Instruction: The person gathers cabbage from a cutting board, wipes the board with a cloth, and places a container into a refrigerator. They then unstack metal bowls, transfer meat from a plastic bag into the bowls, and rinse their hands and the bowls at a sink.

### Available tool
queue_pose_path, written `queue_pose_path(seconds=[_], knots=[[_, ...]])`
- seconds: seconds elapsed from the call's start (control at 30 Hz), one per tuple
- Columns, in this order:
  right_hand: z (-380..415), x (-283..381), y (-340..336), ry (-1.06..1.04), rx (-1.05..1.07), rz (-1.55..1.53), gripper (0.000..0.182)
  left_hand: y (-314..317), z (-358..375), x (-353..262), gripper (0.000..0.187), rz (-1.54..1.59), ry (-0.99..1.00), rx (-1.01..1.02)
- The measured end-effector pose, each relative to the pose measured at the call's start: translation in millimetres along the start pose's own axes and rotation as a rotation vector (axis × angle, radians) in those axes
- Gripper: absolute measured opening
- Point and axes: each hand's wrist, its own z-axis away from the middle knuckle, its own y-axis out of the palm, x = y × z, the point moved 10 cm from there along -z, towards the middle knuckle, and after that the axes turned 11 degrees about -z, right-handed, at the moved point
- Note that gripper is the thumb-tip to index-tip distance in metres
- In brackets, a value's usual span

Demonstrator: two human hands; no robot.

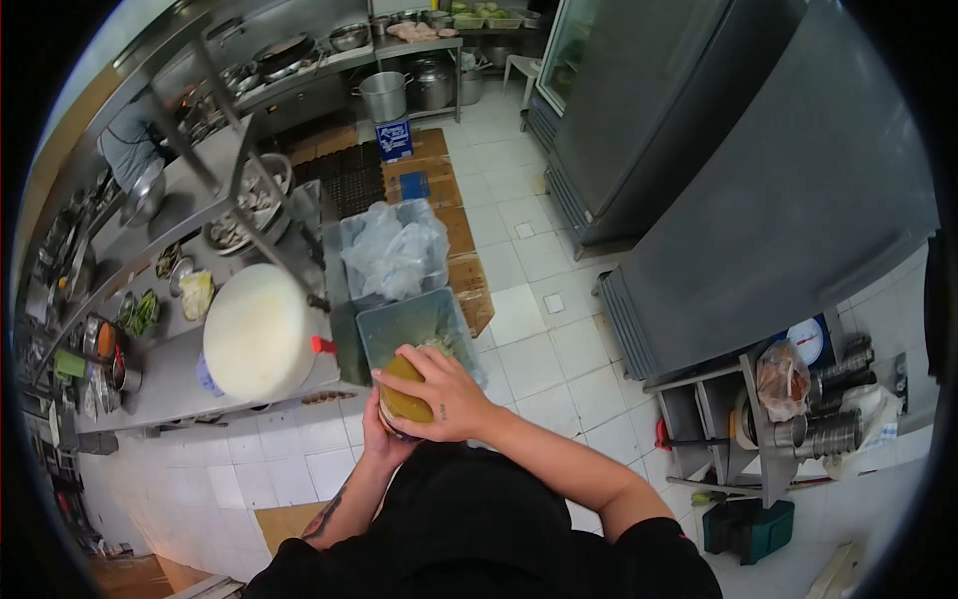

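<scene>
Close to my body, both hands are on a jar with a wide yellowish lid. My left hand is wrapped around the jar's side from below. Across the lid and its near edge lies my right hand, its fingers curled over the top. Most of the jar's body is hidden by the hands. Just beyond them stands a clear plastic bin with pale green scraps inside. Left of the hands, a round white cutting board rests on the steel counter, with a red-handled tool at its edge.
Behind the scrap bin is another bin with clear plastic bags. Steel fridges line the right side, above a low shelf with metal containers. Cardboard covers part of the tiled floor. A person stands at the far left.
</scene>
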Motion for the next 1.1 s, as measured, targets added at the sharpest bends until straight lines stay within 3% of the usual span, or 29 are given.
queue_pose_path(seconds=[0.1,0.23,0.37,0.43,0.5,0.57,0.6,0.63,0.67,0.7,0.73,0.77,0.8,0.87,0.93,1.0,1.03,1.1], knots=[[-12,-47,-39,0.143,-0.161,-0.042,0.057,5,-57,-5,0.063,-0.016,0.005,-0.049],[-33,-107,-76,0.171,-0.202,0.121,0.063,25,-138,-13,0.062,-0.047,0.003,-0.030],[-46,-193,-119,0.221,0.011,0.250,0.066,71,-241,-4,0.060,0.040,0.002,-0.003],[-40,-222,-164,0.207,0.112,0.220,0.065,74,-293,9,0.062,0.078,-0.074,-0.088],[-30,-251,-221,0.240,0.169,0.240,0.064,115,-342,10,0.066,0.079,-0.284,0.024],[12,-312,-279,0.288,-0.066,0.274,0.050,141,-388,-11,0.071,0.093,-0.278,0.023],[42,-346,-317,0.320,-0.305,0.176,0.027,164,-405,-29,0.072,0.151,-0.290,0.066],[93,-399,-339,0.419,-0.470,0.093,0.016,184,-425,-45,0.073,0.209,-0.299,0.113],[157,-458,-349,0.730,-0.547,0.071,0.013,196,-445,-59,0.075,0.255,-0.297,0.141],[219,-506,-356,0.952,-0.552,0.168,0.022,201,-467,-75,0.075,0.254,-0.285,0.136],[255,-518,-362,1.086,-0.381,0.558,0.045,204,-488,-92,0.075,0.231,-0.245,0.138],[308,-544,-360,1.447,-0.324,0.524,0.070,206,-510,-109,0.075,0.212,-0.201,0.139],[340,-563,-355,1.502,-0.274,0.565,0.079,208,-530,-128,0.076,0.174,-0.149,0.147],[403,-627,-333,1.614,-0.407,0.199,0.070,199,-568,-151,0.076,0.183,-0.094,0.104],[448,-738,-268,1.688,-0.045,-0.203,0.059,188,-605,-173,0.074,0.230,-0.051,0.022],[355,-790,-265,1.347,0.348,-0.218,0.061,180,-633,-190,0.075,0.246,-0.009,-0.052],[286,-803,-295,1.357,0.534,-0.089,0.063,171,-644,-198,0.076,0.254,0.020,-0.121],[102,-812,-391,1.309,0.483,0.011,0.058,164,-671,-214,0.076,0.254,0.042,-0.167]])
